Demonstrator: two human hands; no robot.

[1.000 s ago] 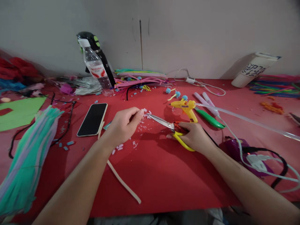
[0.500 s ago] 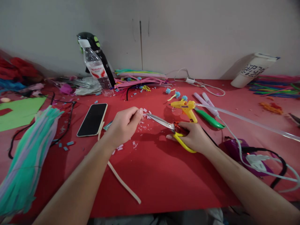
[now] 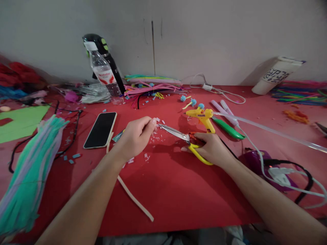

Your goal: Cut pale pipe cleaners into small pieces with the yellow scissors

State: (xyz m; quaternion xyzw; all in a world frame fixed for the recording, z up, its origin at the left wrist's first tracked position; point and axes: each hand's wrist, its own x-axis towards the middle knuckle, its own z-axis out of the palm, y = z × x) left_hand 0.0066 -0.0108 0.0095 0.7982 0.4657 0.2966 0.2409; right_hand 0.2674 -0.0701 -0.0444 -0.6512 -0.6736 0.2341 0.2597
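My right hand is wrapped round the yellow and red handles of a pair of scissors. Their blades point left and look closed or nearly so, with the tips close to my left fingertips. My left hand pinches thumb against fingers. Whatever sits in that pinch is too small to name. Under and around the blade tips lie pale lilac clippings on the red tabletop. A cream pipe cleaner passes beneath my left forearm.
A phone lies left of my left hand. Beyond my right hand rest a yellow glue gun and a green-handled tool. A bottle, pipe cleaner bundles, a power strip and a leaning cup stand or lie around.
Both hands stay almost where they were. The scissors' tips have shifted very slightly left, and a few clippings beside them look different.
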